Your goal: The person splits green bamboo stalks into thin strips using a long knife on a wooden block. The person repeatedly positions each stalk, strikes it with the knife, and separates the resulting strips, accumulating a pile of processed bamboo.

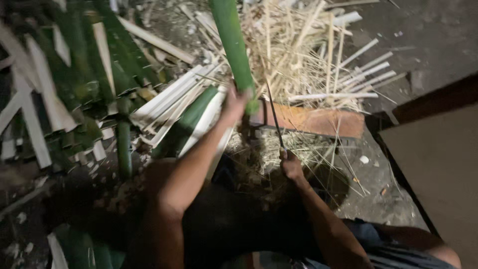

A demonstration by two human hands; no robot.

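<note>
My left hand (235,102) grips a thick green bamboo pole (233,45) that stands nearly upright and runs out of the top of the view. My right hand (290,164) is closed round the handle of a long dark blade (275,117). The blade points up toward the lower end of the pole, just right of my left hand. The pole's lower end rests near a rusty orange-brown block (318,122) on the ground. My knees and dark shorts fill the bottom of the view.
Split green and pale bamboo strips (74,84) lie heaped at the left. A pile of thin pale slivers (303,50) covers the ground behind the block. A dark wooden board (438,154) slants along the right. Bare dirt floor (428,35) shows at top right.
</note>
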